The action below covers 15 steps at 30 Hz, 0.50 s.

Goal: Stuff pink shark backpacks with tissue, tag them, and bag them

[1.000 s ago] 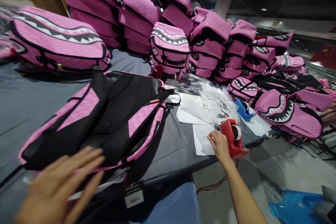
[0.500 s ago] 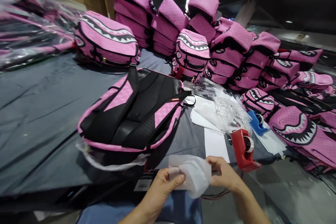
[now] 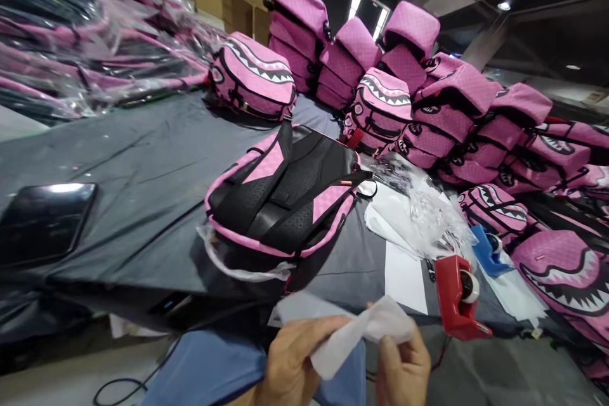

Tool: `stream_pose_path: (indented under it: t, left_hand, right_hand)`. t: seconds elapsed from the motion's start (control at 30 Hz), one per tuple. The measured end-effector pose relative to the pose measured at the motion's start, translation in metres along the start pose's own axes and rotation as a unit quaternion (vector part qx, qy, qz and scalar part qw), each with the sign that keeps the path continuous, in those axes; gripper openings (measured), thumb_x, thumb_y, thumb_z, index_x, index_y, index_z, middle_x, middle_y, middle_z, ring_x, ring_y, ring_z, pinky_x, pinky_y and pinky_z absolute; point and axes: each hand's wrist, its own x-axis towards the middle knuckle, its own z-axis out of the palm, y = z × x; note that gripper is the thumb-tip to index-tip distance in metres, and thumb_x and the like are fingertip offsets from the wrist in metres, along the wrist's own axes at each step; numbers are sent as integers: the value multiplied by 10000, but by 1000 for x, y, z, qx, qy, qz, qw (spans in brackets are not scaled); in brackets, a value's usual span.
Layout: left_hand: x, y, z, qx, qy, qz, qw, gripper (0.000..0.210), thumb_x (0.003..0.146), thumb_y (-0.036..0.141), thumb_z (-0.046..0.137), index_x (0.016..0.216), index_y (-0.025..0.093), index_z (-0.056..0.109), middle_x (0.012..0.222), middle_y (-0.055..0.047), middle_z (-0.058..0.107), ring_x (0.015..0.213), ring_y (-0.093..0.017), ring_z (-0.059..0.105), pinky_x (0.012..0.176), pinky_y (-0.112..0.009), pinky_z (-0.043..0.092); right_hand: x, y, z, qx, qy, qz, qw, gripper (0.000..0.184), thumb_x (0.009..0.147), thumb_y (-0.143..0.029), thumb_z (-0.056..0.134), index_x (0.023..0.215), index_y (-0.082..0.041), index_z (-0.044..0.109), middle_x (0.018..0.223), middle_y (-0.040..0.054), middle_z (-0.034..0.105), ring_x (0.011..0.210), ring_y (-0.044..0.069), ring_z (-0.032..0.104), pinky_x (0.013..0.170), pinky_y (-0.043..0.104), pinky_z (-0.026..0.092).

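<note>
Both my hands hold a thin, translucent white sheet (image 3: pixel 335 346), which looks like tissue paper or soft plastic, above my lap at the table's front edge. My left hand (image 3: pixel 295 355) is closed on its left part, with the thumb side up. On the right end, the fingers and thumb of my right hand (image 3: pixel 404 368) pinch the crumpled material. Just beyond the hands a pink and black backpack (image 3: pixel 280 193) lies on its front, straps facing up. A strip of clear plastic (image 3: pixel 238 273) pokes out from under its near edge.
A red tape dispenser (image 3: pixel 454 298) and a blue one (image 3: pixel 490 250) stand at the right. White papers (image 3: pixel 404 276) and clear plastic bags (image 3: pixel 428 209) lie beside the backpack. Stacked pink backpacks (image 3: pixel 352 63) line the back; plastic-wrapped ones (image 3: pixel 118 44) fill the left. A black tablet (image 3: pixel 45 222) lies at left.
My view has swung left, bringing the tablet into sight. The white sheet was spread between my hands; now it is twisted and folded, and the hands have turned and come lower.
</note>
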Motion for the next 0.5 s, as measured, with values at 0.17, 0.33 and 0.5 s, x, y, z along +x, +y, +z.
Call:
stream_pose_path:
  t: [0.17,0.33,0.5]
  left_hand:
    - [-6,-5,6,-134,-127,-177,967,275,929,429,637,942,195,780,756,-21,736,636,-135,652,594,-182,509]
    - [-22,-30,7,-142,-117,-280,942,484,909,588,595,1040,149,750,782,-30,698,676,-145,600,628,-218,491]
    - [-24,-40,-25,108,-95,-41,989,296,966,441,578,1040,201,734,844,-28,730,742,-155,651,714,-233,524]
  right_hand:
    - [15,-37,-6,-33,-18,45,998,364,787,-458,794,992,-162,736,850,77,762,712,198,710,638,247,581]
    - [48,-42,12,-94,-199,126,967,459,773,-587,757,853,-135,733,709,52,684,652,177,628,600,246,528]
    - [77,-22,14,-162,-210,60,962,526,838,-652,644,713,-144,688,693,31,602,631,142,535,559,215,438]
